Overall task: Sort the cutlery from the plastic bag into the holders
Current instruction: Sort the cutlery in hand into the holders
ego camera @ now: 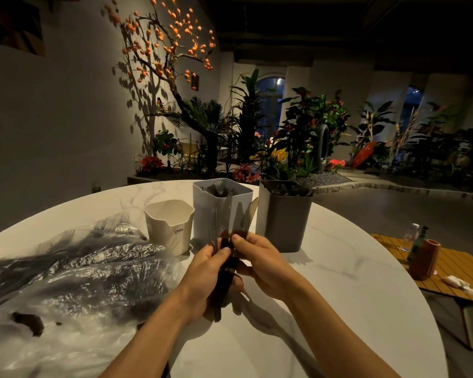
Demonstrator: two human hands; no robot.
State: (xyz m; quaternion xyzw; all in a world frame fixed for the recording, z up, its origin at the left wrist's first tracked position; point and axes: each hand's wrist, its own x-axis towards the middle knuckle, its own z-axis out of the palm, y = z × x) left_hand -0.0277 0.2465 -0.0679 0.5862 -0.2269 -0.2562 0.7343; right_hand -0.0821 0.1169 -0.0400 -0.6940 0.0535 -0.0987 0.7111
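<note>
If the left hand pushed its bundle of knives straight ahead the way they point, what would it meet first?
Probably the light grey holder: the knives held by the left hand already overlap its front wall, though depth is unclear.

Three holders, one plastic bag, two hands.

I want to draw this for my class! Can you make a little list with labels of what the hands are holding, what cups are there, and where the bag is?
left hand: grips a bundle of knives, blades up
right hand: fingers pinch the same bundle
cream holder: looks empty
light grey holder: forks inside
dark grey holder: cutlery inside, kind unclear
plastic bag: left of the hands, cutlery inside
table: white, round
</note>
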